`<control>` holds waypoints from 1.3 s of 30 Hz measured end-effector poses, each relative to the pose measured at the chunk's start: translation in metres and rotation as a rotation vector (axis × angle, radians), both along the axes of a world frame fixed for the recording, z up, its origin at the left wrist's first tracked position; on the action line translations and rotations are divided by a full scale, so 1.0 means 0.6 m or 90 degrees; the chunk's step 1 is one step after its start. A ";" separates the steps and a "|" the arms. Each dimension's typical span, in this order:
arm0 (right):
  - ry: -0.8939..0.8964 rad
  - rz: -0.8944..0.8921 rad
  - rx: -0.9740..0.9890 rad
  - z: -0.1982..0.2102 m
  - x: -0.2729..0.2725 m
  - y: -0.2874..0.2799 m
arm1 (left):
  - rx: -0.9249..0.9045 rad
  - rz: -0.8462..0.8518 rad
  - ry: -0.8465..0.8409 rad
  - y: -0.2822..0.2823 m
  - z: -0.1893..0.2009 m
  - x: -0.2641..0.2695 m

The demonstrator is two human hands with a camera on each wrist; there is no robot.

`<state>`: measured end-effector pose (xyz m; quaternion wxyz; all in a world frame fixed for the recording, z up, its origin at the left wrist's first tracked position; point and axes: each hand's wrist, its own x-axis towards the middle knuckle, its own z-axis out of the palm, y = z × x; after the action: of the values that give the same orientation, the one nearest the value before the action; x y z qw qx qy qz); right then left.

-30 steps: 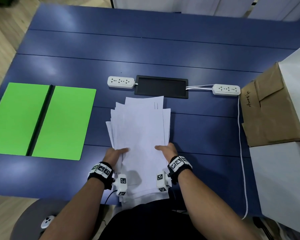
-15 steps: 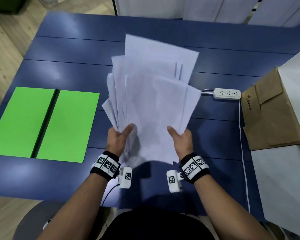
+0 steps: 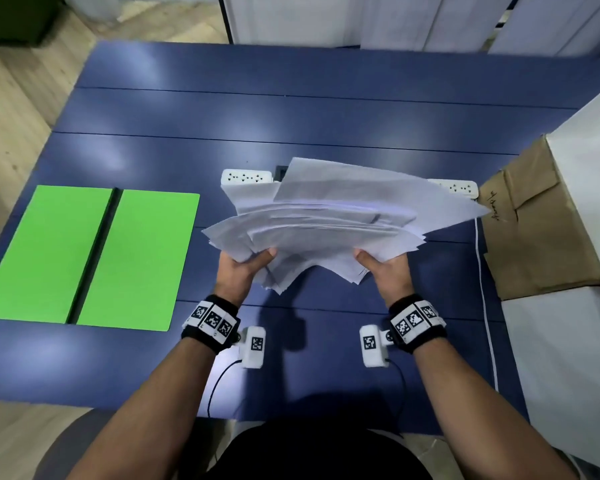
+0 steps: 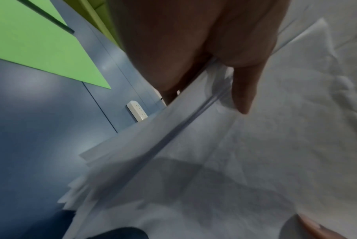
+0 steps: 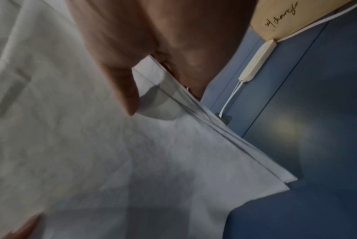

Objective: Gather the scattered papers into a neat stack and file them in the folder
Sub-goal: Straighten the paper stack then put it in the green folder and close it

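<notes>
A loose, uneven pile of white papers point(image 3: 329, 220) hangs above the blue table point(image 3: 291, 116), fanned out and tipped away from me. My left hand point(image 3: 245, 268) grips its near left edge, thumb on top and fingers hidden beneath. My right hand point(image 3: 383, 268) grips the near right edge the same way. The left wrist view shows the left thumb point(image 4: 245, 90) pressed on the papers point(image 4: 255, 153); the right wrist view shows the right thumb point(image 5: 124, 90) on the papers point(image 5: 91, 145). The green folder point(image 3: 90, 258) lies open and flat at the table's left.
Two white power strips point(image 3: 246, 176) point(image 3: 459, 188) lie behind the papers, with a white cable point(image 3: 484, 289) running down the right side. A brown cardboard box point(image 3: 530, 223) and white boxes point(image 3: 568, 368) stand at the right edge.
Both hands lifted the papers off the table, stood them nearly upright, and now tip them forward and lower so the sheets lie flatter and fan out to the right.
</notes>
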<state>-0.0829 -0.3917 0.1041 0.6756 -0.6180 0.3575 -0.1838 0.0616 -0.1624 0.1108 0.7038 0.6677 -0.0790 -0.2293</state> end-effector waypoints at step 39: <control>-0.073 0.068 -0.024 0.113 0.024 -0.018 | -0.037 -0.050 -0.038 -0.009 0.045 0.040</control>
<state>-0.0685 -0.4022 0.1717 0.6920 -0.6373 0.2810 -0.1895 0.0856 -0.1680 0.1376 0.7108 0.6497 -0.1326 -0.2345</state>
